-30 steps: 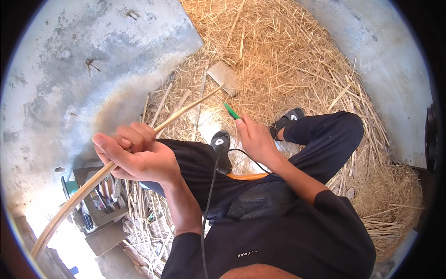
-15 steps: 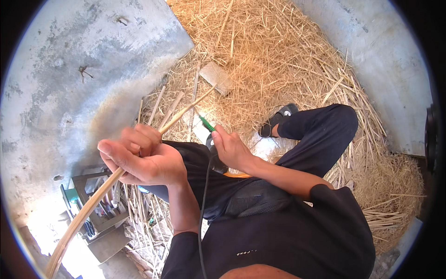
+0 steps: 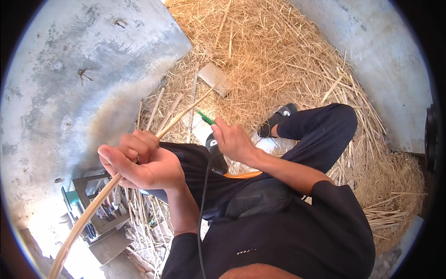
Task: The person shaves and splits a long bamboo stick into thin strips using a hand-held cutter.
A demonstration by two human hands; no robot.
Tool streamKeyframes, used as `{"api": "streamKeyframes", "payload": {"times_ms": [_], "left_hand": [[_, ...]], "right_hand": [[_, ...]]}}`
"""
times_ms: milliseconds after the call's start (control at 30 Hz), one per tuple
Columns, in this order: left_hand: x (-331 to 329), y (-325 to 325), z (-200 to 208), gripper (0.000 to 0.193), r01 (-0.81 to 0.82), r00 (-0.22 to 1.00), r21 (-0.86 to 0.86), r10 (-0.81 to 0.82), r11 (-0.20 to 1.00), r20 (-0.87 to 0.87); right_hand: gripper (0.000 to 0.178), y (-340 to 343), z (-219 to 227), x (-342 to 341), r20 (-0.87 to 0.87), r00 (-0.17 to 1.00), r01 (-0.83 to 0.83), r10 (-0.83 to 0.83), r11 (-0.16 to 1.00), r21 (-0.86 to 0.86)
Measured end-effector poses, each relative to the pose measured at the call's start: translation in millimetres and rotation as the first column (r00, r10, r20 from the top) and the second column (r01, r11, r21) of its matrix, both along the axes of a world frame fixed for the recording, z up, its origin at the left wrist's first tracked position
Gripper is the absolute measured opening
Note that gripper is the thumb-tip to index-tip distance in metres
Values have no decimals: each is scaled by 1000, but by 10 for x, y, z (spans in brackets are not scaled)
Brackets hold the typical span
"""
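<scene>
A long pale strip [image 3: 95,204], like split bamboo, runs from the lower left up toward the middle. My left hand [image 3: 148,165] is closed around it, palm partly turned up. Its far end narrows to a thin point above the straw. In my right hand [image 3: 234,142] is a slim tool with a green handle [image 3: 205,117], held between thumb and fingers. The handle's front end lies just beside the strip's narrow part. I cannot make out the tool's tip.
Loose straw and shavings [image 3: 269,56] cover the floor between grey walls [image 3: 102,51]. A flat stone slab [image 3: 213,79] lies beyond the strip's tip. At left stands a small wooden rack [image 3: 97,200] with assorted items. A black cable [image 3: 203,204] runs down my front.
My right hand and the green-handled tool have shifted slightly; the thin tip seen before is no longer distinct. My left hand stays closed on the strip, nearly in place.
</scene>
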State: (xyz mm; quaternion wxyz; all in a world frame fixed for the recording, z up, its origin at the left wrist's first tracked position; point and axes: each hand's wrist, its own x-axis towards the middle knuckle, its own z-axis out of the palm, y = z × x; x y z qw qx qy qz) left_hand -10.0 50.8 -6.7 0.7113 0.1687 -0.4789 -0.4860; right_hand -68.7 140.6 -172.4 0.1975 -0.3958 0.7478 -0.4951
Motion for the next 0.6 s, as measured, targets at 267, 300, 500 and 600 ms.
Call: {"api": "streamKeyframes", "payload": {"times_ms": [267, 300, 500, 600], "left_hand": [[-13, -58, 9, 46, -137, 989, -30, 139, 990, 42], [-7, -65, 8, 47, -162, 985, -35, 164, 986, 62], [-16, -144, -24, 50, -195, 970, -80, 204, 977, 129], [14, -176, -20, 51, -147, 975, -117, 164, 982, 151]], "right_hand": [[28, -48, -119, -52, 19, 996, 81, -82, 996, 45], [28, -59, -132, -55, 72, 997, -4, 2, 1000, 21], [28, -156, -148, -89, 200, 976, -106, 90, 992, 73], [28, -188, -110, -145, 173, 985, -25, 2, 991, 131]]}}
